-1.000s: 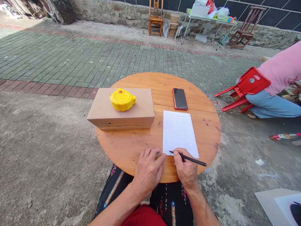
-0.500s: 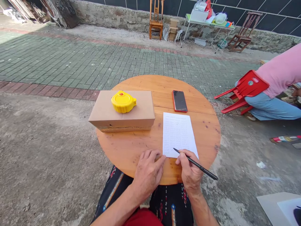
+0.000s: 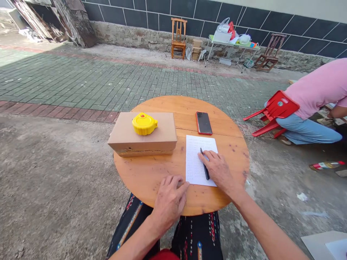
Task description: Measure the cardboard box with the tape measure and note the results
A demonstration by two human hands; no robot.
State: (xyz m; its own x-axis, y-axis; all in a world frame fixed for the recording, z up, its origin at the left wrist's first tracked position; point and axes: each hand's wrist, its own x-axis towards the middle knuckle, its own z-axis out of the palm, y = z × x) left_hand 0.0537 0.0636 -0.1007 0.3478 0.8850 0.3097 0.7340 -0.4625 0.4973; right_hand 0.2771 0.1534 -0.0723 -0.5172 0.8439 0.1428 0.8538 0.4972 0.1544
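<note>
I sit at a small round wooden table [image 3: 151, 173]. My right hand [image 3: 218, 171] lies flat on a white sheet of paper [image 3: 193, 162] covered in fine writing, fingers stretched out. A black pen [image 3: 204, 159] lies on the sheet along the thumb side of that hand, touching it. At the sheet's near left corner, my left hand [image 3: 169, 200] rests on the table edge with its fingers loosely spread and nothing in it. A brown cardboard box [image 3: 127, 133] with a yellow tape measure [image 3: 144, 124] on top sits at the left. A red-edged phone [image 3: 204, 122] lies beyond the paper.
A person in a pink top [image 3: 317, 90] crouches at the right beside a tipped red plastic chair [image 3: 273, 110]. Green brick paving lies beyond the table. Wooden chairs [image 3: 179, 38] and a cluttered folding table [image 3: 233, 41] stand by the far wall. A white board [image 3: 325, 245] lies on the ground at bottom right.
My right hand moved forward from the sheet's near edge to its middle, went from a writing grip to flat, and the pen now lies on the paper. The view tilted up. My left hand stayed.
</note>
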